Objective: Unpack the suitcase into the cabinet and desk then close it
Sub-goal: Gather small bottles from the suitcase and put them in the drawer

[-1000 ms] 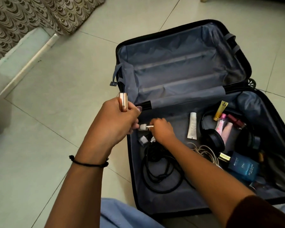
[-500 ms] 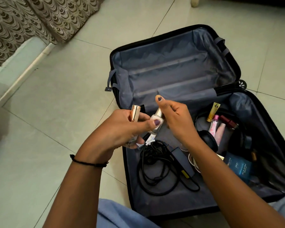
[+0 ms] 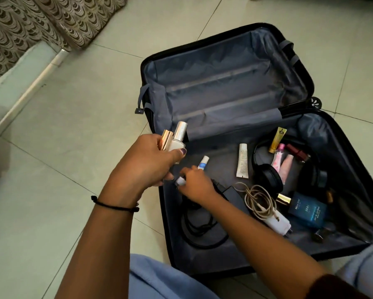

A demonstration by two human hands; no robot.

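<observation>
Suitcase (image 3: 224,87) open flat on the tiled floor (image 3: 62,126), grey lining in both halves. We log the left hand (image 3: 146,162) above the suitcase's left edge, fingers clenched round a gold tube (image 3: 166,139) and a silver-capped bottle (image 3: 178,137), both roughly upright. Right hand (image 3: 195,185) sits low inside the near half, at its left end, fingers curled on a small white-and-blue tube (image 3: 203,162) that sticks up from them. We cannot tell whether it also holds the pale bit at its knuckles.

Near half, left to right:
- black cable (image 3: 200,231), coiled
- black adapter (image 3: 232,194)
- white tube (image 3: 242,160)
- black headphones (image 3: 267,176)
- beige cord (image 3: 257,199) with white plug (image 3: 278,223)

Toward the suitcase's right wall we see a yellow tube (image 3: 277,139), pink tubes (image 3: 278,157), a dark red lipstick (image 3: 297,151) and a blue perfume bottle (image 3: 308,210).
</observation>
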